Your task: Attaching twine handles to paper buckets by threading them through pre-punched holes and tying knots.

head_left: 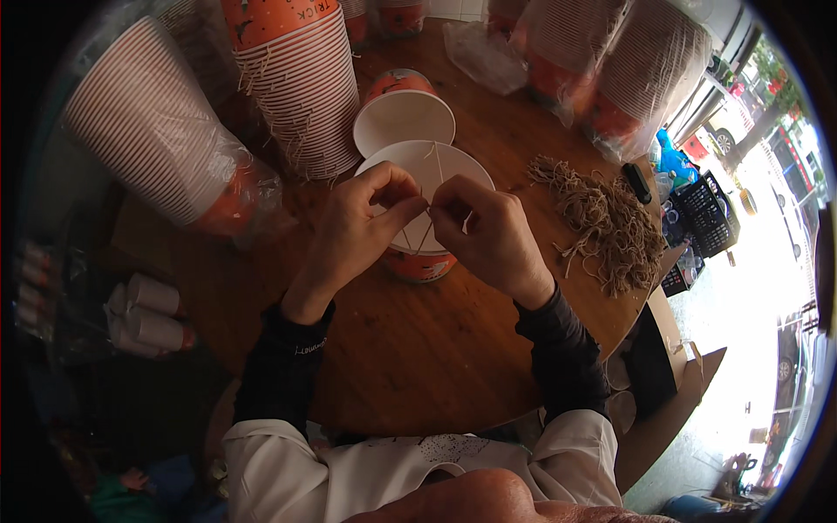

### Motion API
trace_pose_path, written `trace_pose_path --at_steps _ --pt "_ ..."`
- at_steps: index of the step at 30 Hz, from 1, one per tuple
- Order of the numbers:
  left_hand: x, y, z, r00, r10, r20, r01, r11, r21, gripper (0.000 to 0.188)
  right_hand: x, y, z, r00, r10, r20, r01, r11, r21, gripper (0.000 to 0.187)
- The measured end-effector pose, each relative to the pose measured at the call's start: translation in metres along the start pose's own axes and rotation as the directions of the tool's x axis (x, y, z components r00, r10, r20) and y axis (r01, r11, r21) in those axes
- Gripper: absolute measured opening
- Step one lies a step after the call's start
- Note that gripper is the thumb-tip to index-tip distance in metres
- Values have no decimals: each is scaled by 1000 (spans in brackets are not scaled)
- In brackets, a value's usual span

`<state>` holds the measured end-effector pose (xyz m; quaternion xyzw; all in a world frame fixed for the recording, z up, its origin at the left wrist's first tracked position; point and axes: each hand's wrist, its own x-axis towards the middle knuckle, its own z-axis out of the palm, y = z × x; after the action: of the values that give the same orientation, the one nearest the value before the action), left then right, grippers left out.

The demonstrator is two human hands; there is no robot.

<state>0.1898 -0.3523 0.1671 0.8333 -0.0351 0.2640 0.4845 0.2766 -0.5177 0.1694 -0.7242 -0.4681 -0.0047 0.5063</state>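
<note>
An orange paper bucket with a white inside stands on the wooden table before me, its mouth facing up toward me. Over this mouth, a thin pale string runs between my fingers. My left hand is closed in a pinch on the string at the left of the opening. From the right, my right hand pinches the same string, fingertips almost meeting those of the left. The fingers hide whether the string is knotted. Just behind is another paper bucket, tilted with its white inside showing.
A tall stack of nested buckets rises at the back left, beside a plastic-wrapped stack. More wrapped stacks stand at the back right. A heap of strings lies right of my hand, near a small black object.
</note>
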Motion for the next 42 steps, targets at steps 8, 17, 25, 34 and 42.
trace_pose_path --at_steps 8,17,25,34,42 --pt "-3 6 7 977 191 -90 -169 963 212 10 2 -2 -5 998 53 25 -54 997 59 8" --pt "-3 2 10 979 192 -67 -178 969 171 9 4 0 -9 1000 22 16 -24 992 127 7" --pt "0 -1 -3 968 -180 175 227 922 -312 15 2 -3 -11 999 -37 26 34 994 102 6" --pt "0 -12 -4 903 -279 327 430 615 -661 20 2 -3 -7 986 -167 -13 167 966 195 12" --pt "-1 -1 1 912 -277 303 411 627 -662 19 0 0 -8 990 -134 -47 139 980 139 12"
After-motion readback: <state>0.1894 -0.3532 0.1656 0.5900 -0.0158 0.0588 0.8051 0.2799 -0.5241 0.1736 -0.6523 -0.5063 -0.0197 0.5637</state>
